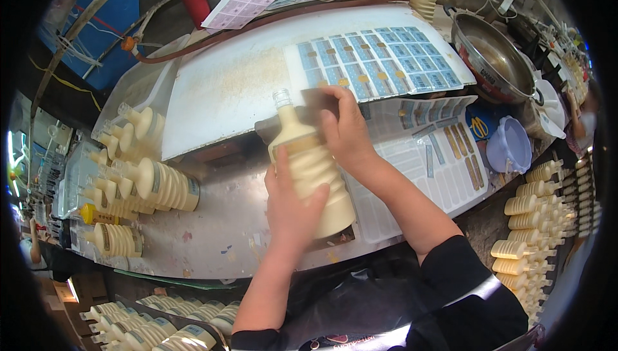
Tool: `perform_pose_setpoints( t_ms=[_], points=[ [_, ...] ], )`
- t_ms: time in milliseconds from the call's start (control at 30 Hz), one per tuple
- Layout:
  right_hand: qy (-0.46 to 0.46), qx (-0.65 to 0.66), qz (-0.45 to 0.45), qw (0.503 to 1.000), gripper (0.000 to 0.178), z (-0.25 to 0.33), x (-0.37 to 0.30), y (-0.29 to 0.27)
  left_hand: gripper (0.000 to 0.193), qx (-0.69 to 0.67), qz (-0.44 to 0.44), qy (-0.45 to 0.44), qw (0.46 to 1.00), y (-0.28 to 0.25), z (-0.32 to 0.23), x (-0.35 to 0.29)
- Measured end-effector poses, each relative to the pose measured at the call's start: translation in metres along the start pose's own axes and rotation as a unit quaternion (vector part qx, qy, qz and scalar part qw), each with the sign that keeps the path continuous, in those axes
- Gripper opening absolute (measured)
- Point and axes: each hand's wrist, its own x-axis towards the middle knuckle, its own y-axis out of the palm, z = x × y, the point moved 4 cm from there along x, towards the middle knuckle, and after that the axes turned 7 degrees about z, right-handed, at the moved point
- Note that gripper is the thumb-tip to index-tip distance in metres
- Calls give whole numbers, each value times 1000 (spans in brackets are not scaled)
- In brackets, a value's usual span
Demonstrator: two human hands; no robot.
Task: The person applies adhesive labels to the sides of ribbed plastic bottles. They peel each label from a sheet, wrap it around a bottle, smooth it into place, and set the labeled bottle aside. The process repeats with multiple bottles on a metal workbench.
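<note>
The bottle [312, 166] lies tilted in the left hand [291, 206], clamped round its body; best held steady. Beside its neck, the right hand [347, 129] pinches a blurred dark piece [315, 99], probably wanting even pressure.

The left hand [293, 209] curves, thumb spread; the right hand [349, 133], higher, bends leftward.
</note>
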Motion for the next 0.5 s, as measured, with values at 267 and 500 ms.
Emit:
perform_pose_setpoints(
  t_ms=[267, 500],
  points=[
    [-24, -23, -8, 999, 40, 10, 3, -9, 106, -30, -29, -18, 999, -2, 5, -1],
    [64, -38, 18, 997, 37, 46, 6, 10, 109, -102, -10, -53, 993, 2, 9, -1]
  ],
)
